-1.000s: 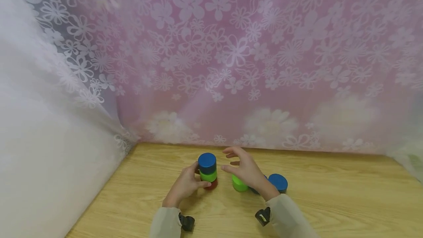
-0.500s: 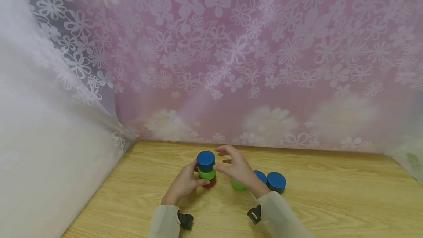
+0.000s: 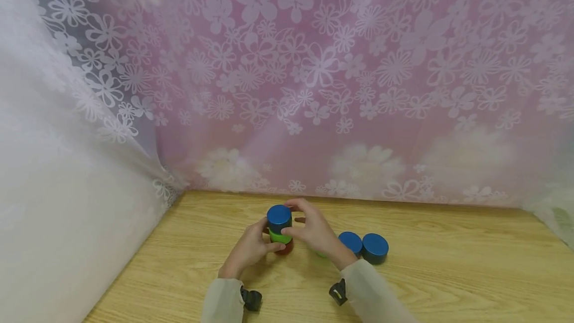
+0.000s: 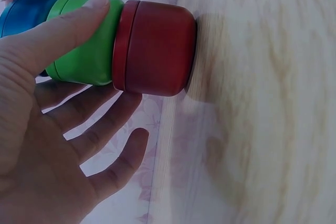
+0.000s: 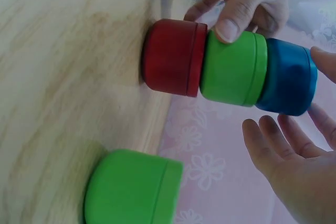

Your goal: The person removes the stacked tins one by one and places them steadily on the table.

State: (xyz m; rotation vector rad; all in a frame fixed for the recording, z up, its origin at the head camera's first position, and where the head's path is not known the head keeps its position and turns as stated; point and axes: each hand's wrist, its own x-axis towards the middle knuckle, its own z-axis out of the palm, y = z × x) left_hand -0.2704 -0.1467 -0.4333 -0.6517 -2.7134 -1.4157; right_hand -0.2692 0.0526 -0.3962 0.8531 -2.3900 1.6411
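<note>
Three small round lidded tins stand stacked on the wooden table: a red tin [image 4: 157, 48] at the bottom, a green tin [image 4: 86, 45] in the middle, a blue tin [image 5: 286, 80] on top. My left hand [image 3: 251, 247] grips the stack from the left, its thumb across the green tin and its fingers behind. From the right, my right hand [image 3: 314, 229] holds the blue tin near its lid between thumb and fingertips. In the right wrist view the upper tins sit slightly off line with the red one.
Right of the stack stands another green tin [image 5: 131, 187], mostly covered by my right hand in the head view. Two blue tins, one nearer [image 3: 350, 241] and one farther right [image 3: 375, 246], stand beside it. A flowered curtain [image 3: 314, 88] borders the table's back edge.
My right hand has moved left to the blue tin on top of the stack, and its fingers have come round it. The left hand stays on the stack.
</note>
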